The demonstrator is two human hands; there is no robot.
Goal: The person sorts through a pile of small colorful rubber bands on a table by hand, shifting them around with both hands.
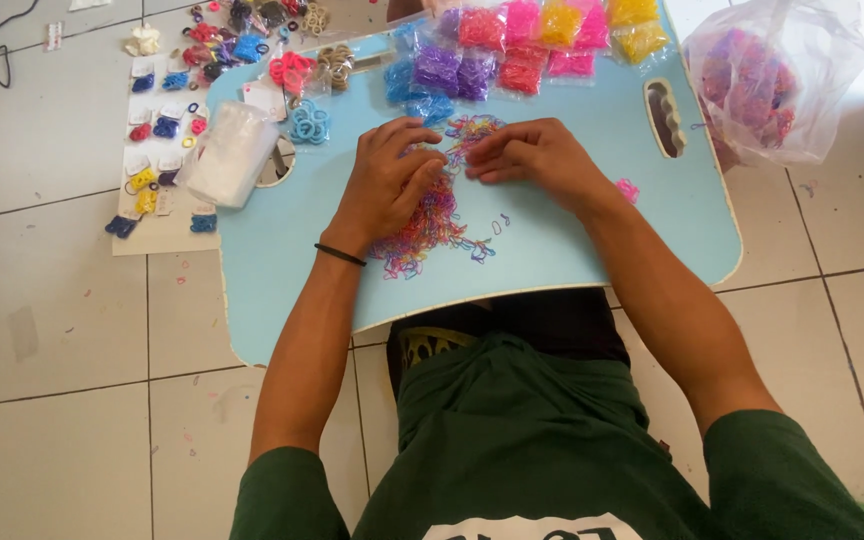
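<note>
A loose pile of small multicoloured rubber bands (430, 225) lies in the middle of a light blue lap table (592, 240). My left hand (387, 180) rests palm down on the pile, fingers spread over the bands. My right hand (532, 155) lies just to its right, fingers curled and pinching at the bands at the pile's top edge. Whether it holds any bands is hidden by the fingers. A black band circles my left wrist.
Small bags of sorted purple, pink, red and yellow bands (522, 45) line the table's far edge. A clear bag of bands (762, 80) sits at the right. A folded plastic bag (227, 155) and cards of hair ties (157, 150) lie at the left on the tiled floor.
</note>
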